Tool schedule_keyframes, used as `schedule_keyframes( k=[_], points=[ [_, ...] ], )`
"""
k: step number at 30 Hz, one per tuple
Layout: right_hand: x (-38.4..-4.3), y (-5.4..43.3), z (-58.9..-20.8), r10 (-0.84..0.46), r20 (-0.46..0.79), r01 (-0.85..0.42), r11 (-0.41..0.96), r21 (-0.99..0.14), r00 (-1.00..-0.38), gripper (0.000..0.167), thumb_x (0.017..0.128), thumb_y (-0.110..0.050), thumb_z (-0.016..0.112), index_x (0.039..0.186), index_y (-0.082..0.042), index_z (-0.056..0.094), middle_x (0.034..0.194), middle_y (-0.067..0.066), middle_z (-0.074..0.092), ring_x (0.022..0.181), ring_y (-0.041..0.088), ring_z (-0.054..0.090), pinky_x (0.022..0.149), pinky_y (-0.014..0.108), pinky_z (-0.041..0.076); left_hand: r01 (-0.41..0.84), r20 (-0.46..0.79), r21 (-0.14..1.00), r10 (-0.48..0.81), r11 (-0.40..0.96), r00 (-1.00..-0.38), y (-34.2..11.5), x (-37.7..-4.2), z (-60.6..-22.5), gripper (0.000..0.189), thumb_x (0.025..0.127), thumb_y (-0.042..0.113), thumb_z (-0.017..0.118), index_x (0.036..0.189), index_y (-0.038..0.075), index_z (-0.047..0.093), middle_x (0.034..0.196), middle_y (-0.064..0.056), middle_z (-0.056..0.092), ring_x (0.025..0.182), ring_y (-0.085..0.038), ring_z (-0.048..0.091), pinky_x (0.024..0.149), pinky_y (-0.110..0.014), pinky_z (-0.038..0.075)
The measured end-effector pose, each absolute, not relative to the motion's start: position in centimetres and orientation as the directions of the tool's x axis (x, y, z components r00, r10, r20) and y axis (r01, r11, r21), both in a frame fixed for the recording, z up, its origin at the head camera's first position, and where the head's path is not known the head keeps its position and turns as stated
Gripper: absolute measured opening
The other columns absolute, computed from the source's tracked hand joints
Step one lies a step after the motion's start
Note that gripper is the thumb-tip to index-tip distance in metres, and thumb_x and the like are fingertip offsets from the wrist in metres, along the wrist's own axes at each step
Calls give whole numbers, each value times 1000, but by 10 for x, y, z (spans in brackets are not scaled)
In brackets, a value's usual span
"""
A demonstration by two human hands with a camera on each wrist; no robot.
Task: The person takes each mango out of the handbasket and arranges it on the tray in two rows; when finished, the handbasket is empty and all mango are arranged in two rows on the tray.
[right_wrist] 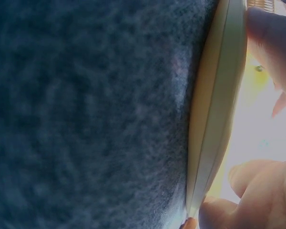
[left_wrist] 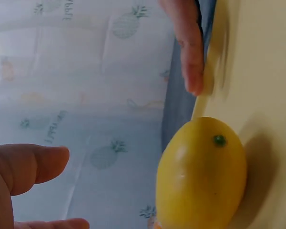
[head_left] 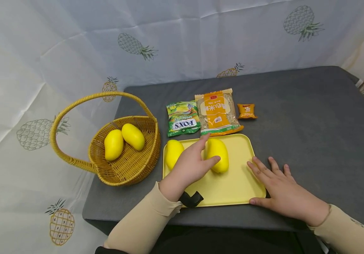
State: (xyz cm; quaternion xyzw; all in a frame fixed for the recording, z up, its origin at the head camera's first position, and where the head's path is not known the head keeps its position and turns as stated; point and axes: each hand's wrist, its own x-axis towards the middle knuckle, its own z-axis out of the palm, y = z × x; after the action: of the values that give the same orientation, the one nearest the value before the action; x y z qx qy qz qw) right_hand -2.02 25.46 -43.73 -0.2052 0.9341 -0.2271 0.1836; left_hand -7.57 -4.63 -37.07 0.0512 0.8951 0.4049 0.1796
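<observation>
Beige sleeves [head_left: 140, 218] cross the near edge of a grey table [head_left: 312, 134] in the head view, bringing two bare hands to a yellow tray [head_left: 240, 181]. The left hand [head_left: 192, 165] is over the tray, fingers outstretched and apart, gripping nothing. One mango [head_left: 173, 152] lies toward the tray's far left corner, partly hidden by that hand; a second mango [head_left: 219, 155] lies near the middle of the far edge. Rounded as they are, either could roll if the thumb or forefinger knocks it. The right hand [head_left: 281, 192] spreads its fingers at the tray's right edge, thumb by the near right corner; an uneven push there could swing the tray around. Just past the tray's far edge, an orange-labelled bag [head_left: 216, 111] sits close enough to be shoved by a forward nudge, along with the green bag [head_left: 183, 118] beside it. Near the table's left edge, a wicker basket [head_left: 147, 165] holds two more mangoes [head_left: 123, 143], its handle overhanging; a snagged sleeve could tip it.

From the left wrist, the thumb and a finger stand apart from each other and clear of the second mango, its green stem end showing. A hasty, off-centre approach could strike its curved side instead of straddling it.

From the right wrist, fingertips meet the tray's rim. Glare hides how hard they press; too much weight on that edge could tilt the tray and set the mangoes rolling.
</observation>
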Motion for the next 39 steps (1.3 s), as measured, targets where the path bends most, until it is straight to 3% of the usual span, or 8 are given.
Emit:
schedule_keyframes(
  k=[4,8,15,21,25,30,37,39],
  points=[
    [-21,255,-437,-469,-251,-301,811,-502,-847,117,88,-75,77,178,-22,24,185,16,18,163,66,7,118,92,5,-30,-240,787,261,617,-935,-53,-71,-359,75,104,36,78,171,29,44,160,1,63,137,-24,67,109,-49,59],
    [-21,255,-438,-472,-250,-304,810,-502,-845,117,88,-75,78,178,-22,25,185,16,18,163,67,7,117,92,5,-1,-191,836,289,548,-938,-63,-68,-348,69,105,31,78,168,26,49,150,-3,69,122,-22,72,98,-45,63],
    [-21,255,-439,-472,-243,-306,808,-503,-847,117,88,-75,78,178,-22,24,185,16,18,162,67,8,117,92,5,107,-52,886,325,451,-944,-90,-70,-330,61,105,26,78,163,22,56,143,0,70,121,-20,72,106,-46,60],
    [-20,255,-439,-473,-235,-310,807,-504,-849,116,88,-74,78,178,-22,26,185,16,19,162,68,9,117,92,6,228,81,892,360,390,-930,-128,-76,-317,67,102,12,80,163,13,54,150,-8,67,126,-32,71,111,-55,57],
    [-19,255,-439,-472,-236,-308,807,-504,-849,116,88,-75,78,178,-23,25,185,16,18,162,68,9,117,92,6,276,146,896,356,348,-923,-155,-81,-309,67,100,1,80,162,7,54,151,-13,65,127,-36,68,108,-47,58],
    [-19,256,-440,-472,-235,-308,806,-505,-850,116,88,-76,76,178,-23,25,185,16,18,162,68,10,117,92,7,321,193,881,355,347,-915,-184,-86,-299,65,98,-3,80,158,3,57,149,-16,65,126,-28,69,106,-31,58],
    [-18,256,-441,-471,-230,-305,802,-513,-852,116,88,-75,77,178,-22,25,185,16,18,162,68,10,117,92,6,311,207,878,298,365,-932,-214,-95,-292,59,101,-5,76,157,2,58,143,-2,68,126,-30,68,103,-25,58],
    [-18,256,-441,-471,-229,-306,802,-513,-852,116,88,-75,77,178,-22,26,185,16,18,162,68,10,116,92,7,281,194,892,263,355,-945,-221,-98,-292,58,103,-5,72,158,-1,55,146,-3,66,129,-28,66,104,-23,58]
  ],
)
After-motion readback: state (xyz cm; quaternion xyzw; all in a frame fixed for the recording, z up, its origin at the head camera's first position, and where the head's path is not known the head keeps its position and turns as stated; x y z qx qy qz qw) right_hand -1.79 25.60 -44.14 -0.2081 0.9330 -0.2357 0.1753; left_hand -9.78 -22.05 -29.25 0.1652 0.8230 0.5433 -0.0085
